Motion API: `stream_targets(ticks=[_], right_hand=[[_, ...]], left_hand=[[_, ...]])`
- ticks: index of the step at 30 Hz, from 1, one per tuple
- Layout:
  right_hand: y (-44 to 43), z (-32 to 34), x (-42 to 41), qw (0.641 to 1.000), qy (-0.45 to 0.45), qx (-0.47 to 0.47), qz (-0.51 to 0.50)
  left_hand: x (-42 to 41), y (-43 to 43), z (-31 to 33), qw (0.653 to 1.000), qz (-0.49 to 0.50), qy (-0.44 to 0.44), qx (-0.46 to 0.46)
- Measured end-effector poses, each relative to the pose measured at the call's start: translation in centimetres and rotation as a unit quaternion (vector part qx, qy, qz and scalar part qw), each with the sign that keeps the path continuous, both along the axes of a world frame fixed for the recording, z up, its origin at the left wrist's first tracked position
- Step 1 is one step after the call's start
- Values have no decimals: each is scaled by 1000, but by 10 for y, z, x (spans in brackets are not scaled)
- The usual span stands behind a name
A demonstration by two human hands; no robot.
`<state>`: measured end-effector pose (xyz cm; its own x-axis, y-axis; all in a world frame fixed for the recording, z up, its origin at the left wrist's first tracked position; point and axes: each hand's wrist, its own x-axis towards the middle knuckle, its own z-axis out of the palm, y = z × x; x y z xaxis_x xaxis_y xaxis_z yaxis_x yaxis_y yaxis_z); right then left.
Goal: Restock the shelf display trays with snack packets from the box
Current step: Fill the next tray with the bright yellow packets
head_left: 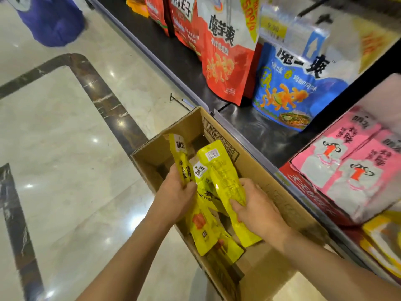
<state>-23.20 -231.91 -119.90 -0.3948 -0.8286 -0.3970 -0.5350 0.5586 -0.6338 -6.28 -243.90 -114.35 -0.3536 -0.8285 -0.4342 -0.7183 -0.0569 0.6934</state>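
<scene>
Two levels of the shelf [249, 124] are seen on the right, with pink packets [347, 166] laid in a red display tray [308, 192] and more yellow stock [386, 235] below it, cut off by the frame edge. The cardboard box [280, 192] is set on the floor against the shelf edge, open and only partly filled. The pick-up step is judged to be in hand. The first yellow packet [181, 157] is held inside the box in the closed grip of the left hand [178, 192], its long axis running away from the person, label end farthest. The second yellow packet [223, 181] is pinched in the grip of the right hand [258, 205], back face up, barcode end pointed away. Next, the packets would need to be squared together, lifted clear of the box and carried right to a matching tray.
</scene>
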Motion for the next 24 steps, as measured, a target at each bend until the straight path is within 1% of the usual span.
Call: stream_targets(ticks=[2, 4, 6, 8, 10, 12, 14, 16, 19, 21, 24], right_hand=[[3, 24, -12, 999, -34, -37, -19], [7, 56, -19, 988, -121, -75, -58], [13, 95, -21, 963, -210, -123, -112], [24, 134, -23, 932, -278, -171, -155], [37, 175, -26, 909, -326, -207, -159], [51, 211, -26, 893, -368, -217, -145], [65, 242, -25, 878, -388, -238, -150], [81, 274, -20, 867, -386, -265, -172], [109, 323, -6, 870, -341, -279, -223], [129, 354, 4, 862, -343, -285, -240], [164, 395, 16, 845, -359, -310, -247]], left_hand=[[5, 4, 19, 1000, 4, 18, -3], [11, 9, 40, 999, 7, 41, -17], [16, 14, 63, 997, 10, 71, -34], [18, 20, 89, 994, 10, 101, -33], [16, 28, 116, 989, 11, 141, -35], [12, 37, 146, 981, 16, 189, -39], [9, 48, 177, 973, 8, 227, -39], [7, 59, 206, 964, -8, 264, -37], [7, 78, 248, 948, -29, 316, -26], [7, 92, 277, 936, -48, 347, -17], [4, 108, 320, 917, -71, 389, -45]])
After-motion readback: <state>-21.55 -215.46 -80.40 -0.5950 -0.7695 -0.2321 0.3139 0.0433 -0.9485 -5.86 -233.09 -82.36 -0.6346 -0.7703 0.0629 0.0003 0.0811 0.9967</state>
